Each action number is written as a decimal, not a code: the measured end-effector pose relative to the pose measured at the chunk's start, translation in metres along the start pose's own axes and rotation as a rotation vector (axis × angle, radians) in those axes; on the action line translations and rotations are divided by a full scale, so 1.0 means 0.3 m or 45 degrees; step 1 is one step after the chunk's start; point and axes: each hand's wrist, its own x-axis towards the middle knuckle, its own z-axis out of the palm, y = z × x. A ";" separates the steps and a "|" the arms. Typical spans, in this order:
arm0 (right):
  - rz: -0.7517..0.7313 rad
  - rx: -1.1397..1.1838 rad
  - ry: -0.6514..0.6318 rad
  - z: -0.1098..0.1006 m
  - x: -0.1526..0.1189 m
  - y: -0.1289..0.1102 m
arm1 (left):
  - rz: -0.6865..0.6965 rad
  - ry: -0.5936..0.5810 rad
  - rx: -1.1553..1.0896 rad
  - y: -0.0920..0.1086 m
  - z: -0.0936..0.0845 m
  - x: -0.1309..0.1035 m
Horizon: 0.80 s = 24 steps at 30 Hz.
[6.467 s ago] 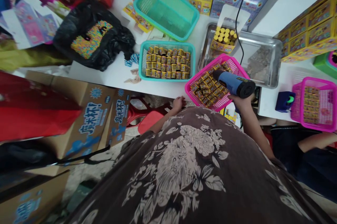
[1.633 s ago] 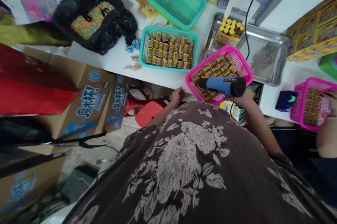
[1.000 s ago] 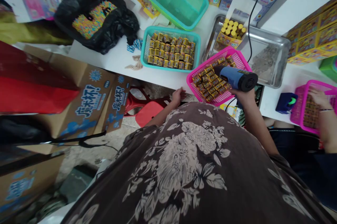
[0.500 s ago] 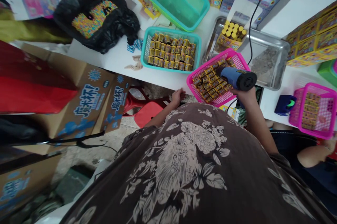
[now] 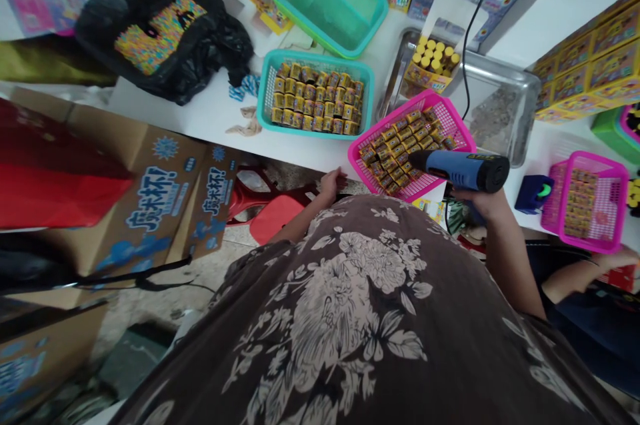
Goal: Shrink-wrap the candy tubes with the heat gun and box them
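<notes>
In the head view, the blue heat gun (image 5: 463, 169) has shifted back towards the person and to the right over the last half second; its nozzle, which pointed into the middle of the small yellow jars (image 5: 393, 153), now sits at their near right edge. The right hand (image 5: 481, 202) is closed round its handle, outside the pink basket (image 5: 454, 124) that holds the jars on the table (image 5: 300, 149). For the work, this likely means the near-side jars now face the nozzle, leaving the farther rows unobstructed. The left hand (image 5: 331, 183) is at the table's front edge; whether it grips cannot be told.
</notes>
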 end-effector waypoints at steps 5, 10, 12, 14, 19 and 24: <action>0.161 -0.002 0.193 -0.039 -0.045 0.002 | 0.000 0.007 0.008 -0.003 0.002 -0.001; 0.123 -0.010 0.325 -0.020 -0.019 0.009 | -0.007 0.009 0.016 0.003 0.002 -0.001; 0.152 0.025 0.284 -0.003 0.000 0.005 | -0.009 0.012 0.017 0.005 0.003 -0.001; 0.221 0.049 0.223 0.014 0.019 -0.010 | -0.009 0.017 0.015 0.006 0.004 -0.003; 0.309 0.149 0.236 0.033 0.050 -0.074 | -0.013 0.025 0.003 0.002 0.003 -0.008; 0.333 0.263 0.283 0.030 0.050 -0.100 | -0.013 0.028 -0.013 0.003 0.003 -0.014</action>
